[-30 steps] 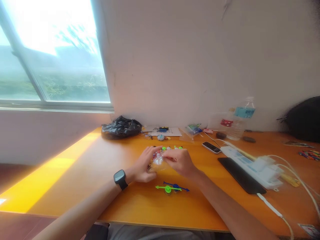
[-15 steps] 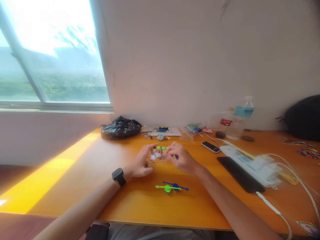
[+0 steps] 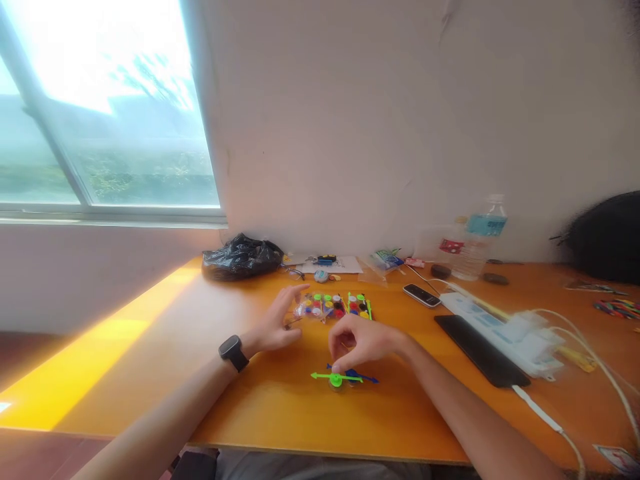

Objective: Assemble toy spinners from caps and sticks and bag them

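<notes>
L hand [image 3: 275,325] fwd, thumb spread from fingers; R hand [image 3: 367,341] arched, fingers curled twd thumb, tips dwn.

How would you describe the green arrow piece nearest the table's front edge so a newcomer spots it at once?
On the orange table, look between the cluster of small coloured pieces and the front edge. There, close to the right hand, sits the green arrow piece. Bright green and pointing left, it differs from the blue arrow piece next to it, which points right.

On your table [image 3: 270,407], two arrow pieces [image 3: 336,381] lie nearest you, the discs [image 3: 339,311] behind them, a bag [image 3: 243,257] at the back left, a power strip [image 3: 475,319] right, a bottle [image 3: 486,225] behind it.
</notes>
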`<state>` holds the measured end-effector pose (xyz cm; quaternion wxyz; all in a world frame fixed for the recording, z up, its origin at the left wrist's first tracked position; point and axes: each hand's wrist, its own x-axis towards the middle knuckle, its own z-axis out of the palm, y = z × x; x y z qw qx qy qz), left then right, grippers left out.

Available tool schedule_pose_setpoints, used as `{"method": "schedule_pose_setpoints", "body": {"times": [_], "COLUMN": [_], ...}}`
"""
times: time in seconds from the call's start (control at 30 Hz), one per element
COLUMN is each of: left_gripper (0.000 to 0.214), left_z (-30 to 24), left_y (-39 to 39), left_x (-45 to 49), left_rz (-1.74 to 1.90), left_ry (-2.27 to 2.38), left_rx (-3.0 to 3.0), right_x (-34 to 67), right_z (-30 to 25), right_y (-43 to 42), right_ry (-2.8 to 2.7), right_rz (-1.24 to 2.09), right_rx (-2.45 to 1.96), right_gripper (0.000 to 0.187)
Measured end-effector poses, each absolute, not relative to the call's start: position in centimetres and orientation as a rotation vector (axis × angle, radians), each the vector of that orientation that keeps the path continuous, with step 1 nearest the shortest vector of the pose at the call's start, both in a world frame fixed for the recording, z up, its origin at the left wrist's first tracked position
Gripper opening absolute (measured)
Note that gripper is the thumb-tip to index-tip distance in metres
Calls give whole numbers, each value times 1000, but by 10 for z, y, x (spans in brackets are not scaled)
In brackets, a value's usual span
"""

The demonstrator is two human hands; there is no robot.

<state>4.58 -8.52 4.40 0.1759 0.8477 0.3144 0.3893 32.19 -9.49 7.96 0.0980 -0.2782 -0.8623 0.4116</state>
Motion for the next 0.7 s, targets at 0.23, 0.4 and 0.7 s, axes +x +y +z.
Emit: {"method": "schedule_pose_setpoints", "body": {"times": [0.23, 0.4, 0.7], "left_gripper": [89, 87, 85], "left_z": [43, 43, 44], "left_y": [-85, -85, -85], "left_x": [45, 44, 46], "left_rz": [1104, 1085, 1093], "left_ry": [865, 869, 854], "left_rx": [2419, 2429, 2425], "right_x": [292, 290, 292], "right_z": [64, 58, 73], "right_y": [-117, -118, -120], "right_ry": [-2545, -2511, -2251], "right_rz": [1007, 1233, 1401], "right_rx": [-725, -721, -689], "right_gripper": [25, 20, 36]}}
